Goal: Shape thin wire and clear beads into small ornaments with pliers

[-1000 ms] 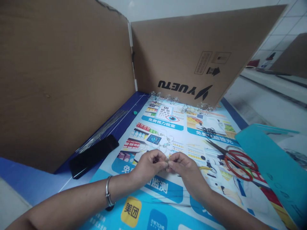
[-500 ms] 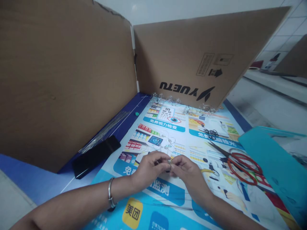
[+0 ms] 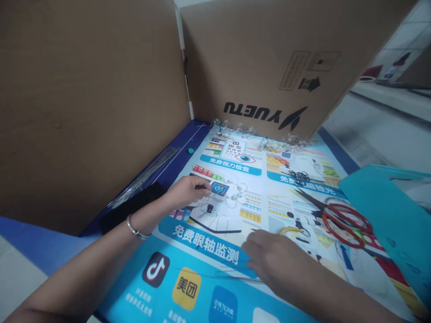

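At the far-left part of the poster mat [image 3: 202, 287], the left hand's fingers [image 3: 206, 188] are bunched narrow, tips together at the near edge of a small wire-and-bead piece [image 3: 235, 194]. Whether they actually pinch its wire cannot be told. The left hand [image 3: 188, 190] reaches out from a wrist with a metal bracelet [image 3: 134, 229]. The piece lies flat on the mat, with a small black bead [image 3: 209, 208] just nearer.

That piece looks very light, thin and springy, easily bent, and its clear beads are probably slippery. A fingertip pinch on the wire beside the beads seems the safest hold.

The right hand [image 3: 269, 258] rests palm down near the middle, fingers loosely curled; what lies under them is hidden. A yellow loop [image 3: 289, 230] sits just beyond it. Red scissors [image 3: 340, 217] lie to the right, and a black phone [image 3: 134, 206] to the left, below the cardboard screen [image 3: 84, 112].
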The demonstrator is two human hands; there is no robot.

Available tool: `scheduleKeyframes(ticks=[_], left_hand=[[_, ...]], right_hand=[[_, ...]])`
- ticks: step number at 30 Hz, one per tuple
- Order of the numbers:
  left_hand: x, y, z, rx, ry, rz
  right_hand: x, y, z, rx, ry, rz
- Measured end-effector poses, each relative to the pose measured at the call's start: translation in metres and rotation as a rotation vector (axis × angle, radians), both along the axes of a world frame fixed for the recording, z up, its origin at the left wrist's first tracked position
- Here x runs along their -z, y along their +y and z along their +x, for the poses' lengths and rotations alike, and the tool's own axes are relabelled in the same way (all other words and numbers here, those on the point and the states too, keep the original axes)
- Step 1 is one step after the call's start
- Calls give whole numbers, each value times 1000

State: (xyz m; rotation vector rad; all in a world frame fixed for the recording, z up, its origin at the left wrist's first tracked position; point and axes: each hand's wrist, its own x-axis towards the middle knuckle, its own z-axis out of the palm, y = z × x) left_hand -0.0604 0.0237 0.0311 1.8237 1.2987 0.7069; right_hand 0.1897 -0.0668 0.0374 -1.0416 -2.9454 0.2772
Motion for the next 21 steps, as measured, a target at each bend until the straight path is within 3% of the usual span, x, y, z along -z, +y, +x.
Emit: scheduleKeyframes(ticks=[4, 14, 21], left_hand=[[14, 17, -16, -2, 233, 99], [33, 24, -16, 3, 250, 146], [36, 27, -19, 4, 167, 130]], right_hand=[[21, -19, -1, 1, -124, 297], [46, -15, -8, -6, -91, 440], [41, -6, -2, -81, 36, 464]])
